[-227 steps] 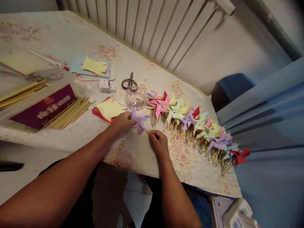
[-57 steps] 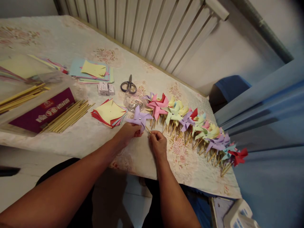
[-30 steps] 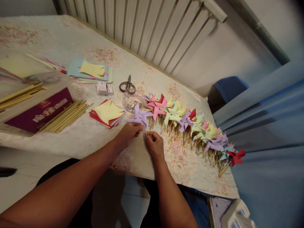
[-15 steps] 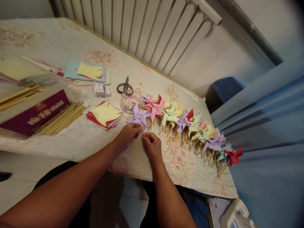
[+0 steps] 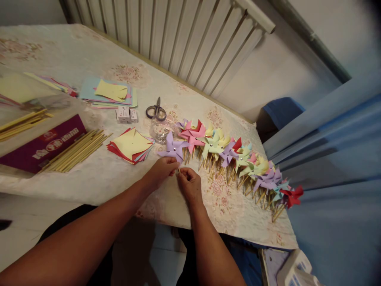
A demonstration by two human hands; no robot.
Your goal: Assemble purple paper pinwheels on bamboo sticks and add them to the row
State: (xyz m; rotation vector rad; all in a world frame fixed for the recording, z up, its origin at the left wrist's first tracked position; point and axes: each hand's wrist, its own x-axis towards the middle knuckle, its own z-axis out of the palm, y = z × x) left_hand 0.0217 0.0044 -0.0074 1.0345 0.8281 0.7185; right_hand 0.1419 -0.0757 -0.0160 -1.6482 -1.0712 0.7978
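Observation:
A purple paper pinwheel (image 5: 173, 147) with a silver pin at its centre stands at the left end of a row of pinwheels (image 5: 235, 155) lying on the table (image 5: 89, 174). My left hand (image 5: 162, 170) pinches it just under the paper. My right hand (image 5: 188, 184) is closed on the thin wooden stick below, fingertips almost touching the left hand's. Both hands hover over the table's near edge.
Left of the hands lie a stack of cut paper squares (image 5: 131, 143), loose wooden sticks (image 5: 74, 151) and a maroon box (image 5: 41, 143). Farther back are scissors (image 5: 156, 111), a clear dish of pins (image 5: 162, 131), two small boxes (image 5: 126, 114) and coloured sheets (image 5: 110, 91). A radiator stands behind.
The purple pinwheel has turned face up and moved next to the row. My right hand has slid up the stick until it meets the left hand.

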